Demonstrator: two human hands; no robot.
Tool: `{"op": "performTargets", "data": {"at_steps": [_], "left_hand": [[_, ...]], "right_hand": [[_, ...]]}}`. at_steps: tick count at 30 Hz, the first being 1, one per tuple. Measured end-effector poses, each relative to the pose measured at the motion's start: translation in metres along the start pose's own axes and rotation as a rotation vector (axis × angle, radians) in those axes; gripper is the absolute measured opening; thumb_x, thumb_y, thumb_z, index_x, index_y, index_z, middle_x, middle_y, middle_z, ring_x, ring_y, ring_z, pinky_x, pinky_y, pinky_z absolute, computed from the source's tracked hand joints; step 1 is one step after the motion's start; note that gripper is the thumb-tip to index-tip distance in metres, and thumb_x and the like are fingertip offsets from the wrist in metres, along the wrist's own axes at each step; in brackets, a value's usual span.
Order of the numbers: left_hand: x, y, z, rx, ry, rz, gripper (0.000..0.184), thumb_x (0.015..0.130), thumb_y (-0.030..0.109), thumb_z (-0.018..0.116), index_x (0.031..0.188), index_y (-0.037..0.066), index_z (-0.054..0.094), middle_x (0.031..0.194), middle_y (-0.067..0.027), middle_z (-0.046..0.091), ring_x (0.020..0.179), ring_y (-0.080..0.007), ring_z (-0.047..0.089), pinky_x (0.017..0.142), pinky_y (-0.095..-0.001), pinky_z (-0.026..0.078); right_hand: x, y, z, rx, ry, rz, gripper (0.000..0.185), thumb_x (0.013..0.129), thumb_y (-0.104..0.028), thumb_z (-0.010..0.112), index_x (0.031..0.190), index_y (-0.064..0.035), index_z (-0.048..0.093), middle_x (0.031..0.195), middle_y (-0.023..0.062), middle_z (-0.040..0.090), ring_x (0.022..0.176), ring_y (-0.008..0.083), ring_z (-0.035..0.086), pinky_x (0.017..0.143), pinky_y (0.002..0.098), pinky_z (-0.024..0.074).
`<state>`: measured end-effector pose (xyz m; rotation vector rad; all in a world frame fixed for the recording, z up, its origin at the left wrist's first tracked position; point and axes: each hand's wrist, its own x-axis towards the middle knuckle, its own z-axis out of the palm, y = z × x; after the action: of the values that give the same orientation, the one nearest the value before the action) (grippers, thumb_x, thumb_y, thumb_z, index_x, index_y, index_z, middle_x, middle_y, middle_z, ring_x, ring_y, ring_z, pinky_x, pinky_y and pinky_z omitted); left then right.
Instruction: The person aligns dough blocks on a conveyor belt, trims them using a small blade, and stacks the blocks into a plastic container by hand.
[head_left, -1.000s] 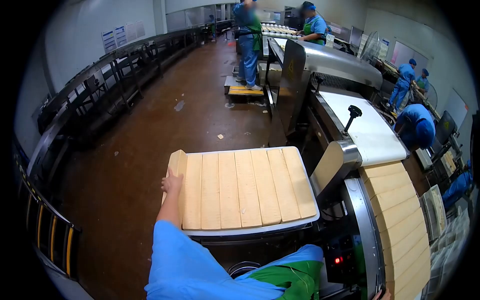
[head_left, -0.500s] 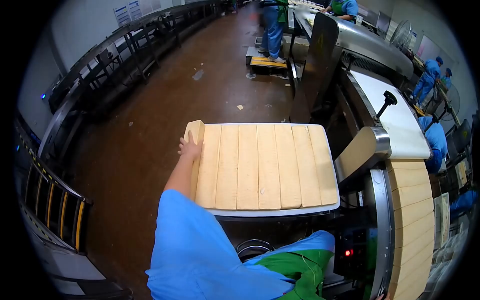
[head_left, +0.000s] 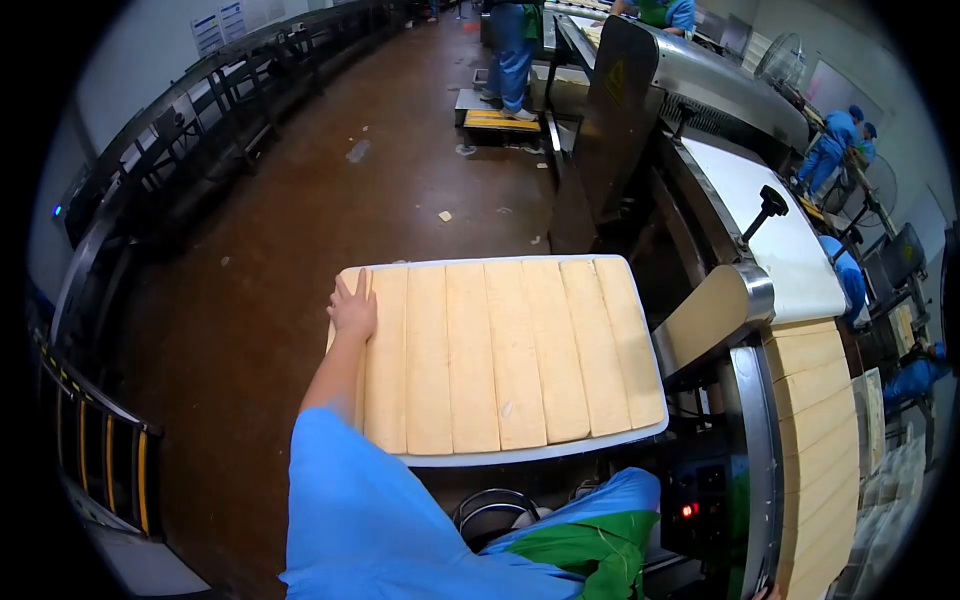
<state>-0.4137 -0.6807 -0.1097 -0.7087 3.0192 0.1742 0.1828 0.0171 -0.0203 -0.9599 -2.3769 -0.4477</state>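
A white tray (head_left: 530, 457) in front of me holds several long, pale dough-like blocks (head_left: 470, 350) side by side. My left hand (head_left: 354, 310) rests on the leftmost block with its fingers spread. That block lies about level with the others. At the bottom right edge, only a sliver of my right hand (head_left: 768, 592) shows, beside more pale blocks (head_left: 815, 440) lined up on the machine; its fingers are mostly hidden.
A white conveyor belt (head_left: 770, 230) runs from a metal machine (head_left: 720, 85) at the right, with a black knob (head_left: 772, 203) above it. A person stands on a step (head_left: 500, 120) ahead. Racks (head_left: 250, 110) line the left wall. Other people work at the far right.
The leftmost block stood higher than the others and now lies level with them. My left hand has moved from its side onto its top. The camera view has shifted.
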Motion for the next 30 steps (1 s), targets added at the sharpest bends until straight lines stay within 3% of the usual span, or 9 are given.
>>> {"op": "performTargets", "data": {"at_steps": [2, 5, 8, 12, 13, 16, 26, 27, 30], "left_hand": [[0.002, 0.000, 0.004, -0.002, 0.013, 0.021, 0.058, 0.093, 0.050, 0.035, 0.146, 0.032, 0.019, 0.152, -0.0155, 0.008, 0.133, -0.0378, 0.025, 0.105, -0.0574, 0.023], [0.004, -0.002, 0.005, 0.060, 0.057, 0.093, 0.062, 0.093, 0.053, 0.034, 0.147, 0.025, 0.019, 0.153, -0.0155, 0.006, 0.141, -0.0343, 0.008, 0.108, -0.0601, 0.010], [0.006, -0.003, 0.008, 0.061, 0.078, 0.097, 0.063, 0.093, 0.053, 0.034, 0.147, 0.023, 0.020, 0.154, -0.0151, 0.005, 0.141, -0.0335, 0.008, 0.108, -0.0605, 0.009], [-0.010, -0.017, 0.011, -0.049, 0.040, 0.243, 0.066, 0.093, 0.048, 0.038, 0.146, 0.010, 0.022, 0.153, -0.0161, 0.008, 0.141, -0.0308, 0.008, 0.112, -0.0510, 0.008], [-0.028, -0.021, 0.005, -0.090, 0.020, 0.301, 0.067, 0.093, 0.042, 0.042, 0.144, 0.003, 0.022, 0.152, -0.0165, 0.012, 0.141, -0.0297, 0.009, 0.113, -0.0467, 0.006], [-0.074, -0.046, 0.012, -0.093, 0.043, 0.433, 0.067, 0.092, 0.037, 0.045, 0.143, -0.001, 0.022, 0.152, -0.0162, 0.015, 0.141, -0.0288, 0.011, 0.113, -0.0466, 0.006], [-0.116, -0.038, 0.009, -0.087, 0.141, 0.438, 0.068, 0.091, 0.036, 0.048, 0.142, -0.001, 0.023, 0.151, -0.0156, 0.017, 0.141, -0.0280, 0.012, 0.114, -0.0441, 0.007], [-0.135, -0.039, 0.010, -0.091, 0.099, 0.453, 0.068, 0.091, 0.036, 0.048, 0.143, -0.001, 0.023, 0.151, -0.0158, 0.017, 0.141, -0.0283, 0.012, 0.114, -0.0440, 0.007], [-0.162, -0.041, 0.014, -0.038, 0.051, 0.470, 0.066, 0.091, 0.035, 0.048, 0.143, 0.002, 0.024, 0.151, -0.0160, 0.017, 0.141, -0.0293, 0.012, 0.114, -0.0444, 0.008]], "right_hand": [[-0.001, -0.002, 0.001, 0.009, 0.015, -0.011, 0.030, 0.090, -0.026, 0.056, 0.094, 0.0024, 0.062, 0.086, 0.0212, 0.060, 0.079, 0.0378, 0.056, 0.072, 0.0442, 0.0467], [0.000, -0.005, 0.002, -0.024, -0.016, 0.015, 0.032, 0.091, -0.029, 0.055, 0.097, 0.0020, 0.063, 0.088, 0.0208, 0.061, 0.080, 0.0376, 0.057, 0.073, 0.0445, 0.0466], [0.002, 0.000, 0.004, -0.016, -0.027, 0.047, 0.034, 0.092, -0.031, 0.053, 0.099, 0.0008, 0.064, 0.091, 0.0206, 0.062, 0.081, 0.0375, 0.058, 0.074, 0.0450, 0.0464], [-0.001, 0.001, 0.005, 0.024, 0.028, 0.038, 0.036, 0.092, -0.033, 0.052, 0.098, -0.0006, 0.065, 0.089, 0.0208, 0.062, 0.080, 0.0375, 0.058, 0.072, 0.0450, 0.0465], [0.002, 0.001, 0.000, 0.017, 0.027, 0.048, 0.036, 0.092, -0.033, 0.052, 0.098, -0.0006, 0.065, 0.089, 0.0208, 0.062, 0.080, 0.0375, 0.058, 0.072, 0.0450, 0.0465], [0.000, -0.004, -0.001, 0.070, 0.001, 0.083, 0.035, 0.092, -0.032, 0.052, 0.096, 0.0007, 0.065, 0.088, 0.0213, 0.062, 0.079, 0.0378, 0.058, 0.072, 0.0453, 0.0467], [0.003, -0.014, -0.012, 0.076, -0.053, 0.172, 0.036, 0.091, -0.030, 0.054, 0.099, 0.0036, 0.064, 0.095, 0.0239, 0.062, 0.087, 0.0384, 0.058, 0.081, 0.0452, 0.0460], [-0.006, 0.005, 0.003, 0.132, -0.138, 0.246, 0.033, 0.095, -0.023, 0.049, 0.114, 0.0031, 0.055, 0.109, 0.0225, 0.056, 0.103, 0.0388, 0.051, 0.091, 0.0428, 0.0390], [-0.023, 0.032, 0.030, 0.055, -0.042, 0.185, 0.033, 0.095, -0.023, 0.048, 0.114, 0.0037, 0.055, 0.109, 0.0236, 0.056, 0.103, 0.0397, 0.050, 0.091, 0.0438, 0.0383]]}}
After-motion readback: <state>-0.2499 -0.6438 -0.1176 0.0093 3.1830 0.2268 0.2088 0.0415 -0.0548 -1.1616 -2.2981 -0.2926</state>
